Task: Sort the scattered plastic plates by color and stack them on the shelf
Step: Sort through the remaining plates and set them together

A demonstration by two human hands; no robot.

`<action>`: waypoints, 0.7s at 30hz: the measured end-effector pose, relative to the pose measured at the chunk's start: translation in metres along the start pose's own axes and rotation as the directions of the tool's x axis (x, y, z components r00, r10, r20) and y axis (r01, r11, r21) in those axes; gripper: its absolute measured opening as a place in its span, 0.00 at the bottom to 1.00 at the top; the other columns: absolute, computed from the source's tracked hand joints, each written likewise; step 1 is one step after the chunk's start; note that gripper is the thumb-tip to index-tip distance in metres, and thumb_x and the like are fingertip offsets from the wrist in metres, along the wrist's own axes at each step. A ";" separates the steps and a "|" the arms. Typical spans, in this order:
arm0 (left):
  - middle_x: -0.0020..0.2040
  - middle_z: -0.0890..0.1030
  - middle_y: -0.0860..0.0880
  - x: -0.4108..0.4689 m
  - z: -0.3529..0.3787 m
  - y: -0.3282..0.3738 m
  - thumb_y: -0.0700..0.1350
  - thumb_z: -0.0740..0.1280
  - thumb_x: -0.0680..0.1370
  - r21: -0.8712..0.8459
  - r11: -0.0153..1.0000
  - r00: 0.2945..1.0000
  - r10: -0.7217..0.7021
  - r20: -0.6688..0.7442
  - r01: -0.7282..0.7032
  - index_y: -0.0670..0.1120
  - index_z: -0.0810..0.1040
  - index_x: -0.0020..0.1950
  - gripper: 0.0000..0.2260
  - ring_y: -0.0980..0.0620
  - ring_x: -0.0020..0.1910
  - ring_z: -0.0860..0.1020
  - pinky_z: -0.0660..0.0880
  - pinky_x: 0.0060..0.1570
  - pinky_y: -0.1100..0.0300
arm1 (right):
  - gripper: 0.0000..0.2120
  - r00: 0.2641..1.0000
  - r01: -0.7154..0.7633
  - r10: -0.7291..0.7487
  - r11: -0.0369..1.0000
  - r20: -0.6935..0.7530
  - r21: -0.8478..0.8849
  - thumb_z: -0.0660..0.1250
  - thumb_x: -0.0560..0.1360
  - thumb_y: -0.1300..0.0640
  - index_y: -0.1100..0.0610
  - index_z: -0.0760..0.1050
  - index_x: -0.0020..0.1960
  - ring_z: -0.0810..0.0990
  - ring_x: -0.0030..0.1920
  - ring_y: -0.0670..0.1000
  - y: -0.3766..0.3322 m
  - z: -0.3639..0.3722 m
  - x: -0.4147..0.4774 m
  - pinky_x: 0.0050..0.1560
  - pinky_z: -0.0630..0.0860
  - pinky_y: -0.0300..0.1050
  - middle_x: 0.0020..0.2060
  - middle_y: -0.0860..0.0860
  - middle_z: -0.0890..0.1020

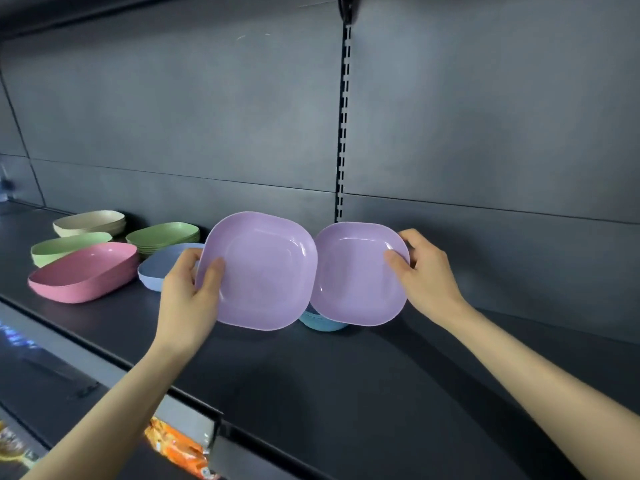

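**Two purple plates held up over the shelf**

Orange snack packets (180, 452) sit closest, on the level below the shelf's front lip, at the lower left.

On the dark shelf (346, 375) itself, far left and toward the back wall, stands a short stack of beige plates (90, 223). Just in front of it lies a green plate (65, 249), and in front of that a pink plate (85, 271), tilted with its near rim toward the shelf edge. To the right of the beige stack is a stack of green plates (164, 235). A pale blue plate (156, 268) lies just in front of the green stack, partly hidden behind the left hand.

The left hand (188, 292) pinches the left rim of a purple plate (263, 271), thumb pressed on the inner face and fingers curled behind it. That plate is lifted clear of the shelf and tipped so its hollow faces the camera.

Its right edge overlaps a second purple plate (356, 275), also raised and tipped toward the camera. Beneath the two, a teal plate (320, 323) rests on the shelf, mostly covered.

The right hand (426, 275) grips the second plate's right rim, thumb on the inner face, fingers wrapped behind.
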State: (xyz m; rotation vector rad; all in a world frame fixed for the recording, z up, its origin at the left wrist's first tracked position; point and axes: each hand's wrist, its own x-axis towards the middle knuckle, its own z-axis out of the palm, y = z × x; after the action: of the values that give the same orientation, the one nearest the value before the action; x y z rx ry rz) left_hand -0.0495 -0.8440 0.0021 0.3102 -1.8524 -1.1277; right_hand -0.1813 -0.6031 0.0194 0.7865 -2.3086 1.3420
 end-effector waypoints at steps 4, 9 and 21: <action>0.36 0.73 0.52 0.041 -0.011 -0.032 0.41 0.60 0.80 -0.037 0.999 0.997 0.014 0.070 -0.012 0.50 0.70 0.40 0.09 0.57 0.34 0.70 0.65 0.31 0.73 | 0.05 0.993 -0.066 0.062 0.997 -0.101 -0.031 0.61 0.77 0.61 0.53 0.72 0.50 0.74 0.41 0.53 -0.011 0.026 0.008 0.40 0.70 0.45 0.40 0.50 0.79; 0.38 0.74 0.54 0.091 -0.021 -0.062 0.39 0.60 0.79 -0.081 0.995 0.989 0.066 0.133 -0.055 0.50 0.69 0.42 0.09 0.59 0.37 0.72 0.66 0.31 0.75 | 0.04 0.951 -0.173 0.150 0.983 -0.270 -0.061 0.61 0.77 0.62 0.55 0.71 0.51 0.76 0.43 0.56 -0.023 0.049 0.011 0.41 0.71 0.45 0.43 0.54 0.80; 0.40 0.75 0.55 0.146 0.010 -0.107 0.37 0.61 0.78 -0.046 0.999 0.919 -0.003 0.395 0.023 0.45 0.70 0.50 0.05 0.46 0.44 0.73 0.68 0.35 0.61 | 0.06 0.903 -0.277 0.198 0.946 -0.381 -0.166 0.62 0.77 0.61 0.58 0.73 0.54 0.75 0.39 0.55 -0.039 0.077 0.019 0.37 0.69 0.42 0.40 0.55 0.80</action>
State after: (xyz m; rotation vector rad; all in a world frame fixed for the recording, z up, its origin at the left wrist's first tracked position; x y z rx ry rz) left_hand -0.1622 -0.9861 -0.0012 0.0650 -2.1699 -1.3170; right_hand -0.1740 -0.6914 0.0192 0.1686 -2.2476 1.1820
